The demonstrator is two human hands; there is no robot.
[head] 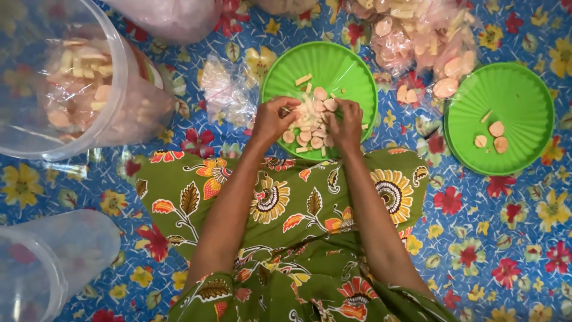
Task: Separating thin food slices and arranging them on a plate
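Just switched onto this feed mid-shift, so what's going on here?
A person sits on a flowered blue mat, both hands working in a heap of pale cracker pieces on a green plate. The left hand pinches a piece; the right hand rests on the heap's edge. A second green plate to the right holds a few round pieces. Clear bags of crackers lie above, and a clear tub at left holds bagged ones.

Both bare forearms reach forward from the bottom of the view and converge toward the centre. The left hand (271,121) is curled, fingers bent inward and pinched together at the tips. The right hand (345,123) sits just beside it, knuckles up, fingers likewise bent down.
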